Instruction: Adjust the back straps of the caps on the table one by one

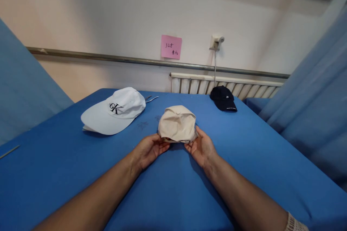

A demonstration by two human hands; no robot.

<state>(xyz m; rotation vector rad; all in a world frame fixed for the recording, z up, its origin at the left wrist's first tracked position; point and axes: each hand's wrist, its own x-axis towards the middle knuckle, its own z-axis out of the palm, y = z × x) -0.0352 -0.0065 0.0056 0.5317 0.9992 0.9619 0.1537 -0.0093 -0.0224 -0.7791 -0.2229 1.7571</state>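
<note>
A beige baseball cap (pixel 177 124) is at the middle of the blue-covered table (pixel 173 195), its rounded crown toward the wall and its lower edge toward me. My left hand (pixel 151 148) grips that edge at the left, fingers curled under it. On the opposite side my right hand (pixel 201 148) holds the edge in the same way, thumb along the side. The fingertips under the cap are partly hidden. Left of it lies a white cap (pixel 121 108) with black "CK" letters, its brim pointing left. A black cap (pixel 223 97) rests at the far right.
Behind the table run a metal rail (pixel 121 58) and a white radiator (pixel 244 86). A pink note (pixel 171 47) and a socket with a plug (pixel 216 42) are on the wall. Blue curtains hang at the left (pixel 24 90) and right (pixel 311 108). A thin stick (pixel 9 151) lies far left.
</note>
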